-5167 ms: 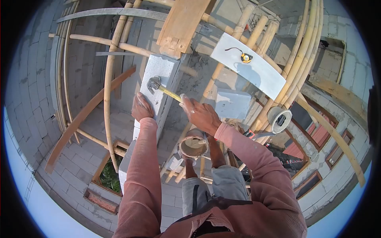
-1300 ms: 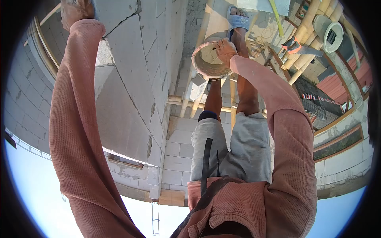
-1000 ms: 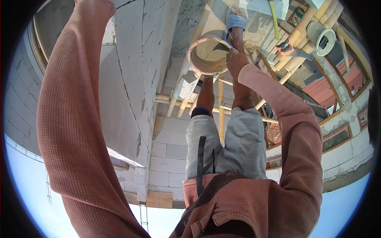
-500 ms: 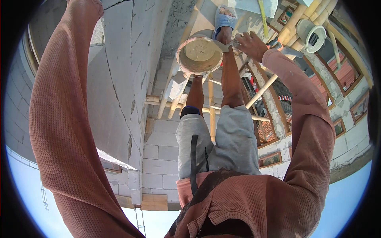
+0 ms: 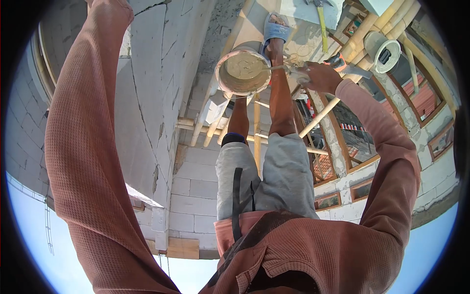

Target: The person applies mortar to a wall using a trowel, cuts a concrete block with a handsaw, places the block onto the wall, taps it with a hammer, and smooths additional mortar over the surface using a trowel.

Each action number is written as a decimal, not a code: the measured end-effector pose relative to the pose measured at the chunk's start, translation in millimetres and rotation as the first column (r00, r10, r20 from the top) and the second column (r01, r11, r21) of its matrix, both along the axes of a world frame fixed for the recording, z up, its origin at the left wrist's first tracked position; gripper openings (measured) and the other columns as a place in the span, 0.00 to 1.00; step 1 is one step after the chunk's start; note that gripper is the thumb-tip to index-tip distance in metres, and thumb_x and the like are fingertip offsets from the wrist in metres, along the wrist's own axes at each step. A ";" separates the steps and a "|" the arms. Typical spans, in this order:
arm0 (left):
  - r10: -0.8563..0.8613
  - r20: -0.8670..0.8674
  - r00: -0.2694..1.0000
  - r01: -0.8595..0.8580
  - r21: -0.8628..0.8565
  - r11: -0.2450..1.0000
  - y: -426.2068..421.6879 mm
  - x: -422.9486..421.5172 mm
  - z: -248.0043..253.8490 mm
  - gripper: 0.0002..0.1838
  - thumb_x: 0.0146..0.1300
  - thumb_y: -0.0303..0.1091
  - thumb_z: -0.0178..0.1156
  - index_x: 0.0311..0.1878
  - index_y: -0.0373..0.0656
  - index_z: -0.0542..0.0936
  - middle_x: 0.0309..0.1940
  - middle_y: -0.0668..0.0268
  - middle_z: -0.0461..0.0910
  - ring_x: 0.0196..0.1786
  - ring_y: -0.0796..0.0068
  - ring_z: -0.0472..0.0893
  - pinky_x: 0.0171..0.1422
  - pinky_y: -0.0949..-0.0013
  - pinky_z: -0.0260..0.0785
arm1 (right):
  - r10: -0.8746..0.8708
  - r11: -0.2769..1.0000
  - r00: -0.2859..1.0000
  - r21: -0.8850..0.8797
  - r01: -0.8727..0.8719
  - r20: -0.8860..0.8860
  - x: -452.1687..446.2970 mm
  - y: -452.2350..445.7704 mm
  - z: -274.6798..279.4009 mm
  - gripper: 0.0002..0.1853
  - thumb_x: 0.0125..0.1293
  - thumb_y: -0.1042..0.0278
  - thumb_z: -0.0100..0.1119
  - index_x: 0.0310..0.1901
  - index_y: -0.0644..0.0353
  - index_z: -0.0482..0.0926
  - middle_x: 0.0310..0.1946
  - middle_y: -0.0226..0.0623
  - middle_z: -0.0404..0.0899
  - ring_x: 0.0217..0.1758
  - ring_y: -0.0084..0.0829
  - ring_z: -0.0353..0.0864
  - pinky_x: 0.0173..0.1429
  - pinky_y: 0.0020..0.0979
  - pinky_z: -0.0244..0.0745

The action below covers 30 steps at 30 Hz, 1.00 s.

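My right hand [image 5: 322, 77] is closed round the handle of a trowel [image 5: 280, 67]. The trowel's thin blade is seen nearly edge-on and reaches left to the rim of a mortar bucket [image 5: 219, 78]. Grey, wet mortar [image 5: 247, 64] lies in this round bucket, which stands in front of my legs beside my sandalled foot [image 5: 277, 28]. My left arm stretches up along the block wall [image 5: 147, 83]. Of my left hand [image 5: 113, 4] only the wrist end shows at the top edge; its fingers are out of the picture.
A saw with an orange handle [image 5: 337, 62] lies right of my right hand. Beyond it hangs or stands a second bucket [image 5: 389, 56]. A hammer with a yellow-green handle [image 5: 322, 27] lies higher up. Bamboo poles [image 5: 352, 49] form the scaffold, with gaps between them.
My right hand has moved slightly right and down and turned. The trowel blade went from a broader view over the bucket rim to nearly edge-on. My left arm has shifted slightly right.
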<state>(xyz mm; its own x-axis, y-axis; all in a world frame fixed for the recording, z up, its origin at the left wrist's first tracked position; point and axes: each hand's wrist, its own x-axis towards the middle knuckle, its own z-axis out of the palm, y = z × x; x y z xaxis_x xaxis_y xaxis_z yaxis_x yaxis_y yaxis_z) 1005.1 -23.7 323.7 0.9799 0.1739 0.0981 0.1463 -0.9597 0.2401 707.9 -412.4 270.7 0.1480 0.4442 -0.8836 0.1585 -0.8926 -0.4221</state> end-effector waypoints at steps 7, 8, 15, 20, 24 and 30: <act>-0.060 0.039 0.997 0.060 -0.001 0.998 5.0 5.3 -2.1 0.41 0.70 0.67 0.43 0.76 0.48 0.63 0.70 0.51 0.71 0.68 0.45 0.74 0.72 0.50 0.65 | -0.386 0.922 0.895 -0.094 0.375 -0.224 7.4 9.2 -70.9 0.31 0.73 0.44 0.54 0.67 0.59 0.73 0.48 0.46 0.81 0.35 0.37 0.85 0.41 0.39 0.82; -0.064 0.033 0.997 0.064 -0.006 0.998 4.7 3.3 -2.1 0.41 0.70 0.67 0.43 0.76 0.48 0.63 0.70 0.51 0.71 0.68 0.45 0.74 0.72 0.50 0.65 | -0.525 0.847 0.790 -0.102 0.522 -0.317 11.4 0.7 -48.6 0.31 0.74 0.43 0.54 0.67 0.60 0.72 0.46 0.44 0.81 0.31 0.34 0.84 0.37 0.37 0.83; -0.056 0.026 0.998 0.057 -0.024 0.998 2.0 4.6 6.2 0.42 0.70 0.68 0.42 0.77 0.47 0.63 0.70 0.51 0.73 0.68 0.46 0.74 0.72 0.51 0.65 | -0.642 -0.279 -0.508 -0.441 0.853 -0.574 3.9 180.8 13.3 0.25 0.74 0.48 0.61 0.59 0.57 0.67 0.34 0.36 0.74 0.28 0.30 0.79 0.30 0.34 0.79; -0.074 -0.079 0.994 0.066 -0.100 0.993 7.0 12.4 8.6 0.44 0.70 0.69 0.41 0.78 0.46 0.62 0.69 0.51 0.73 0.69 0.46 0.74 0.72 0.51 0.64 | -0.316 -0.582 -0.831 -0.598 0.551 -0.458 94.9 343.9 31.4 0.20 0.76 0.53 0.56 0.57 0.59 0.66 0.41 0.40 0.70 0.30 0.34 0.77 0.35 0.42 0.83; 0.018 -0.222 0.975 -0.034 -0.070 0.997 -29.6 5.7 45.3 0.45 0.70 0.70 0.41 0.78 0.45 0.60 0.70 0.51 0.72 0.69 0.45 0.73 0.72 0.50 0.65 | -0.346 -0.708 -0.819 -0.445 0.548 -0.457 166.6 355.3 31.5 0.18 0.77 0.58 0.52 0.57 0.62 0.67 0.37 0.38 0.72 0.36 0.34 0.78 0.35 0.45 0.82; -0.076 -0.131 0.988 0.067 -0.076 0.995 19.7 19.9 5.2 0.45 0.72 0.70 0.38 0.79 0.44 0.58 0.73 0.49 0.67 0.71 0.44 0.70 0.74 0.49 0.63 | -0.322 -0.767 -0.790 -0.346 0.541 -0.521 229.0 311.1 57.2 0.15 0.75 0.61 0.57 0.49 0.66 0.71 0.35 0.43 0.74 0.28 0.37 0.81 0.29 0.40 0.81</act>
<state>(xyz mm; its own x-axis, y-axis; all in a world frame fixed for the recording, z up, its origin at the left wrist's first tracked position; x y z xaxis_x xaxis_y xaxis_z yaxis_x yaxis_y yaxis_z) 1025.1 -4.1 329.0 0.9935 0.1047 -0.0446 0.1132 -0.9501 0.2908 936.9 -101.3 327.9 0.3782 0.1023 -0.9201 -0.4861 0.8678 -0.1033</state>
